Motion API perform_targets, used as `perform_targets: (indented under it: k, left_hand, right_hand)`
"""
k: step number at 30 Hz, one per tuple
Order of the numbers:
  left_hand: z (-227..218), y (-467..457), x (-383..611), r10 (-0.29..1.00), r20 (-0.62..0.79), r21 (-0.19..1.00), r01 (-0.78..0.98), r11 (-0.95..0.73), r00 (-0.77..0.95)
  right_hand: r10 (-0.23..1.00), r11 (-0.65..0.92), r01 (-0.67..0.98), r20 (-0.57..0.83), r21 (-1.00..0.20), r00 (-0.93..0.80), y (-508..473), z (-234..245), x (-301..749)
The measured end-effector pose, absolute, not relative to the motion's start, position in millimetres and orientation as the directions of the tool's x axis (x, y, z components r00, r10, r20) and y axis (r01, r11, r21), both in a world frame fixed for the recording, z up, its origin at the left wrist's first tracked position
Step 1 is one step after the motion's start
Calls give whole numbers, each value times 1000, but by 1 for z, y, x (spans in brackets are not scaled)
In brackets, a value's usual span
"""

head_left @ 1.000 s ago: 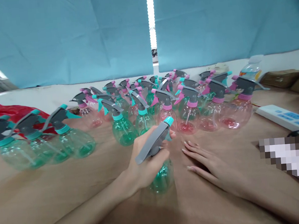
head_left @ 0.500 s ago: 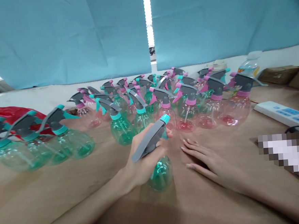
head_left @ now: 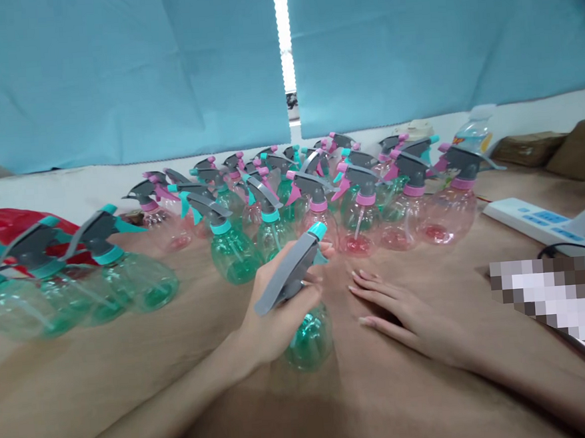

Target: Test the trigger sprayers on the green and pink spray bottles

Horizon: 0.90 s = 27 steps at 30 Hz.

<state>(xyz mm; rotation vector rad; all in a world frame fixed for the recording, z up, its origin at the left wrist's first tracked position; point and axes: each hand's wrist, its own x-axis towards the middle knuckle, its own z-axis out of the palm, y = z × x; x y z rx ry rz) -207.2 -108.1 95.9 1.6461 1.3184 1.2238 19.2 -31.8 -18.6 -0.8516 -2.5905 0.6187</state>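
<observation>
A clear green spray bottle [head_left: 311, 341] with a grey and turquoise trigger head is in front of me. My left hand [head_left: 282, 286] is wrapped round its neck, just under the grey head. The nozzle points up and to the right, away from me. To the right, my right hand [head_left: 399, 308] lies on the brown tabletop [head_left: 225, 397] with fingers stretched out and nothing in them. Just beyond the left hand stand a green spray bottle [head_left: 237, 253] and a pink spray bottle [head_left: 358, 238].
Many more green and pink spray bottles crowd the back of the table. A row of green spray bottles [head_left: 151, 282] stands at left before a red plastic bag [head_left: 17, 221]. A white power strip [head_left: 537, 218], a water bottle [head_left: 474, 133] and cardboard boxes [head_left: 583, 148] are at right.
The whole view has shifted slightly, with things appearing a little further left. My left hand keeps its hold on the spray bottle, and my right hand still rests on the table.
</observation>
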Motion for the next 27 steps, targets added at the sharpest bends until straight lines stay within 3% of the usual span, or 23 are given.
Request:
perform_targets:
  k: [27]
  left_hand:
    - [97, -110, -207, 970, 243, 925, 294, -241, 29]
  right_hand:
    - [651, 691, 488, 166, -534, -740, -33, -20, 22]
